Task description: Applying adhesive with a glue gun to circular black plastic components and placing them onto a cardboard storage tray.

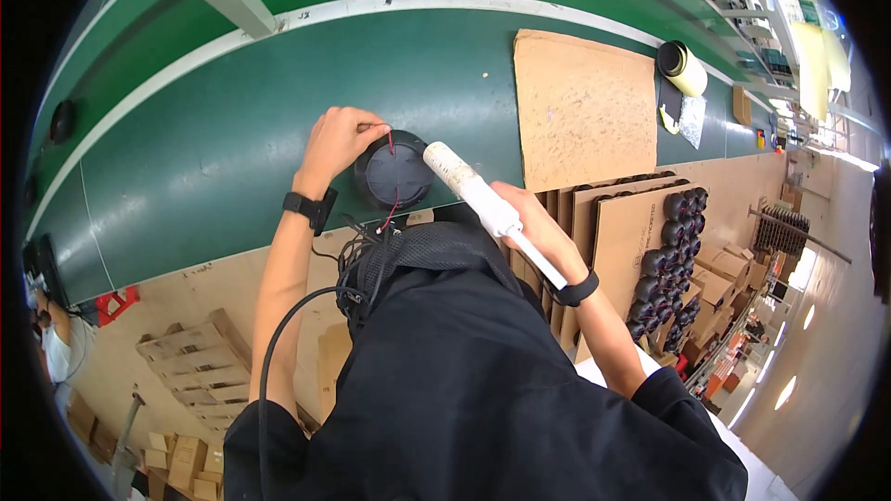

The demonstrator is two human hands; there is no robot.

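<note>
A round black disc-shaped part (394, 178) with raised ribs lies near the front edge of the green bench. A thin red wire (397, 193) runs across it, ending in a small white connector (380, 230) at the near side. At its upper left rim, my left hand (342, 141) pinches the wire's far end between thumb and fingers. My right hand (538, 223) is wrapped around a white caulking gun (471, 187), whose handle is hidden by the hand. The gun slants over the bench, its tip end close to the disc's right rim and its rod pointing back toward my wrist.
A brown cardboard sheet (587, 111) lies on the bench to the right, with a yellowish roll (687, 70) beyond it. Below, cardboard dividers (631, 241) stand beside stacked black round parts (664, 250). A wooden pallet (197, 366) is on the floor at left.
</note>
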